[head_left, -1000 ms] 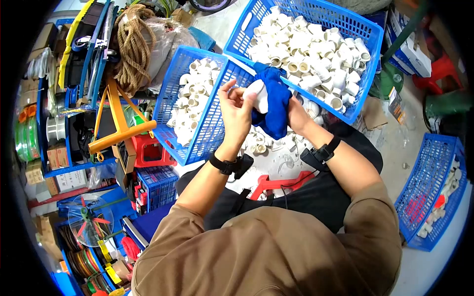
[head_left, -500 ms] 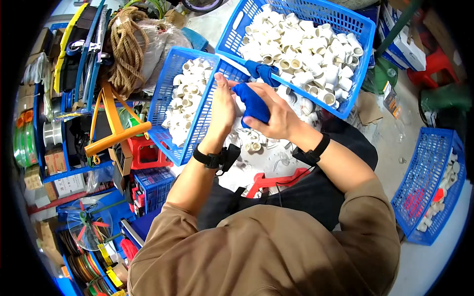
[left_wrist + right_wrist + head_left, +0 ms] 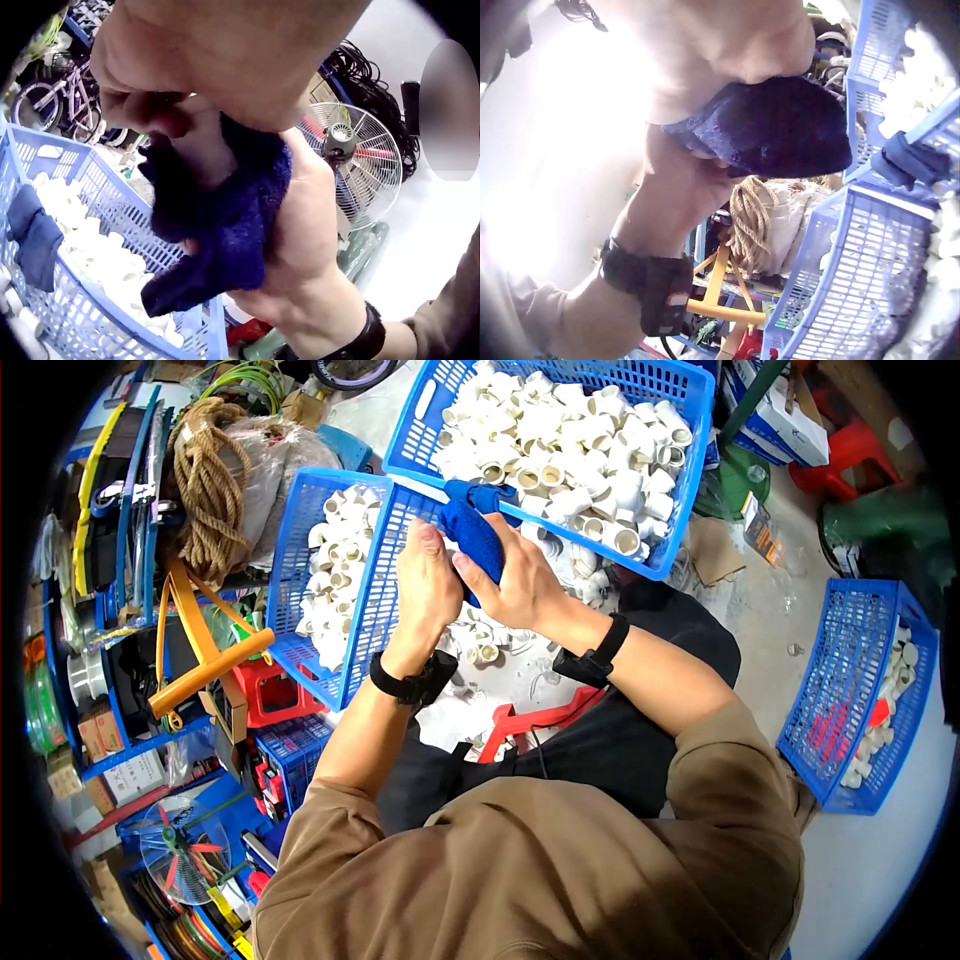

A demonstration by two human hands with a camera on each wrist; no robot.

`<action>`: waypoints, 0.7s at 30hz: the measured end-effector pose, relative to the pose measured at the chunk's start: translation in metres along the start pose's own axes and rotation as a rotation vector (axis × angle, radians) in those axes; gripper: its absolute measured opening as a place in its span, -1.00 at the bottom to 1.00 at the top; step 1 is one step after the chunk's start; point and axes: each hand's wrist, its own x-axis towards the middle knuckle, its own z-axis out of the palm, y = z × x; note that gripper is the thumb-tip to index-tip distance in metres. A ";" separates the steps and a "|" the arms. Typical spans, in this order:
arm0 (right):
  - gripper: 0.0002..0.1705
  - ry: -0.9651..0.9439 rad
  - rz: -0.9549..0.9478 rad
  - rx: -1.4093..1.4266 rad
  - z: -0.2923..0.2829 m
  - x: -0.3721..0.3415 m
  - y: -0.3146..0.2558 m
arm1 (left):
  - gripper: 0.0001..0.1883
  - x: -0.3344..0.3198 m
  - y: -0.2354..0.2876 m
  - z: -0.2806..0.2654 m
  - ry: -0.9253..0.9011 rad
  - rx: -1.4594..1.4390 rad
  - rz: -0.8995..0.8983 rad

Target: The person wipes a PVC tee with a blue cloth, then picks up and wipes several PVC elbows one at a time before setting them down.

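Note:
Both hands meet over a blue cloth [image 3: 472,538] in front of the baskets. My right hand [image 3: 522,588] grips the cloth, its fingers bent over it and its thumb toward the left hand. My left hand [image 3: 428,582] is close against it on the other side, thumb up, holding a white pipe fitting [image 3: 206,146] that the cloth mostly covers. In the left wrist view the cloth is bunched around the fitting between both hands. The right wrist view shows the cloth's dark rounded end [image 3: 795,131] sticking out past the fingers.
A large blue basket [image 3: 403,445] of white pipe fittings stands ahead, a smaller one [image 3: 362,615] at left, another [image 3: 815,690] at right. A second blue cloth [image 3: 907,159] hangs over a basket rim. Loose fittings [image 3: 487,650] and a red frame [image 3: 540,722] lie below the hands.
One second ago the white fitting showed plainly in the left hand, beside a loosely bunched cloth. The right hand has since brought the cloth around it, and the hands are closer together.

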 end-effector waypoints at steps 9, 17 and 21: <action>-0.13 0.154 0.551 0.027 -0.041 0.037 0.039 | -0.74 0.033 -0.005 0.028 -0.043 -0.216 0.248; -0.22 0.770 0.401 1.177 -0.139 0.062 0.043 | -0.40 0.068 -0.073 0.134 -0.353 -0.260 -0.293; -0.33 0.519 0.194 1.510 -0.155 0.063 0.045 | -0.57 0.049 -0.145 0.148 -0.142 0.015 -0.209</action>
